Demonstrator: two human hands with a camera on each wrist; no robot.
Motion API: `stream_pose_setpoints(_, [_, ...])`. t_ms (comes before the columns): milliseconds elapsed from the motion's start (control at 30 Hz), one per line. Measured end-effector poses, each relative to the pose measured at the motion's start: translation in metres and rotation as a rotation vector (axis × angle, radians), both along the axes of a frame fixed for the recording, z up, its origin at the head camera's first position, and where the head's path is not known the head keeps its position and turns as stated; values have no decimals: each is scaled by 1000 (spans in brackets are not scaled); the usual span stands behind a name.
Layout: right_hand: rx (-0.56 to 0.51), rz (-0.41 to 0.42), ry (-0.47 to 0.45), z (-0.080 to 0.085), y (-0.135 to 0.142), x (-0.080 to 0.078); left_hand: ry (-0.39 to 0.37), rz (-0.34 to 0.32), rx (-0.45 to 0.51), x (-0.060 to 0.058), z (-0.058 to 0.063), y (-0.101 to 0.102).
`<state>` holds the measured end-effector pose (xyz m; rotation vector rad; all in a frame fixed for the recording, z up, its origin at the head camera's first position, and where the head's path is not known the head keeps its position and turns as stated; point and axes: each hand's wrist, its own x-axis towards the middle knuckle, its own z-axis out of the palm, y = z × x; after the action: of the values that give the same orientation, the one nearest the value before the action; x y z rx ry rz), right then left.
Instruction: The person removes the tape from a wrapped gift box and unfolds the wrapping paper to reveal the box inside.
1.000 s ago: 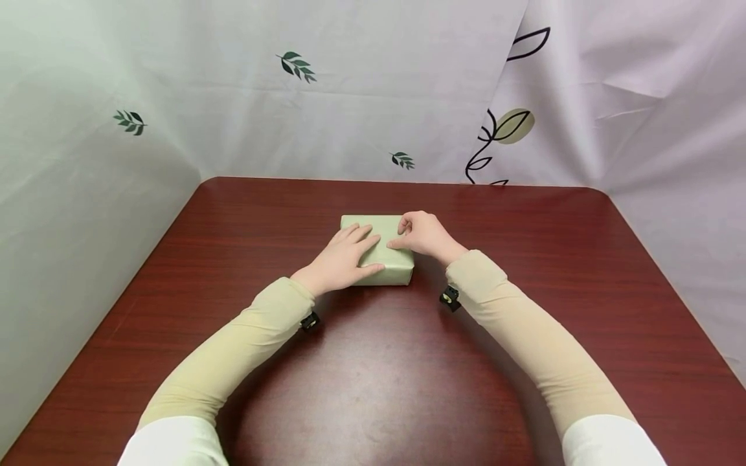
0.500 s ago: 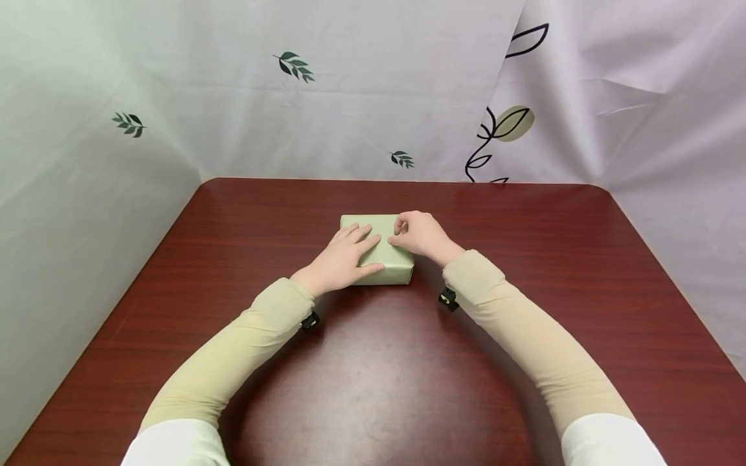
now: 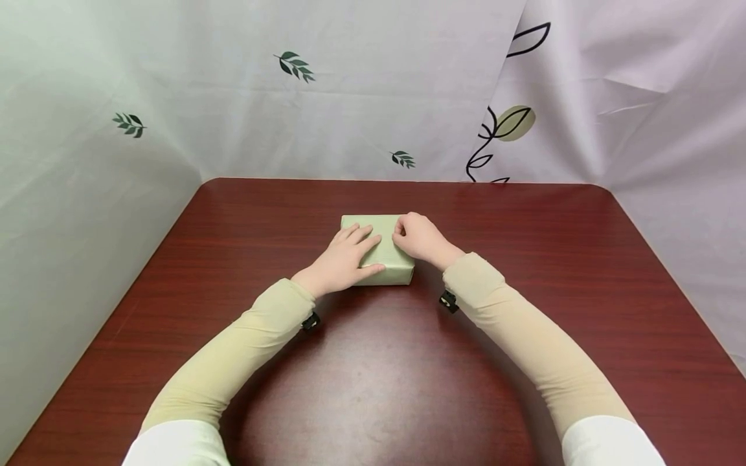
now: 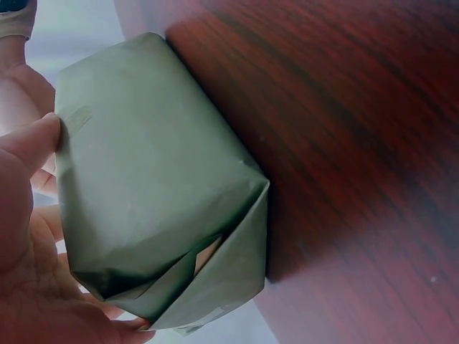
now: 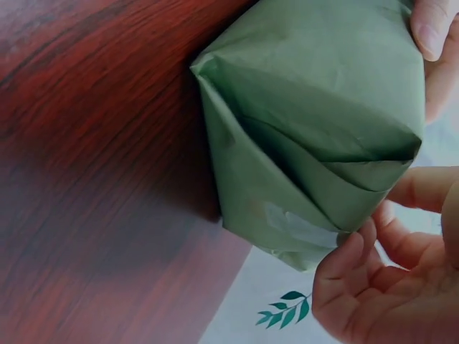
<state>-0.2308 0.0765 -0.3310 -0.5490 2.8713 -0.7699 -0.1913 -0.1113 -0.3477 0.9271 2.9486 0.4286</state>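
Observation:
A box wrapped in pale green paper (image 3: 379, 249) lies on the table. My left hand (image 3: 338, 259) rests on its left part, fingers spread and straight on top, thumb along the near edge. At the right end, my right hand (image 3: 422, 239) has its fingers curled in, fingertips at the top edge. The right wrist view shows folded paper at that end and a strip of clear tape (image 5: 301, 228), one end meeting the right fingertips (image 5: 348, 251). In the left wrist view, a folded end flap (image 4: 215, 279) gapes slightly, with brown showing through. The curled fingers partly hide the tape.
The dark red wooden table (image 3: 373, 382) spreads around the box. Behind it and at the sides hang white cloth sheets (image 3: 373, 97) with leaf prints. Small black cameras (image 3: 449, 301) sit at both wrists.
My right hand's fingers have closed together more tightly, and its thumb has slid slightly right along the box top. The left hand and the box have stayed in place.

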Motion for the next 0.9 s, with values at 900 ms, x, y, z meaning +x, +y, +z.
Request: stream_pose_setpoints(900, [-49, -12, 64, -2, 6, 6, 31, -22, -38, 2, 1, 0])
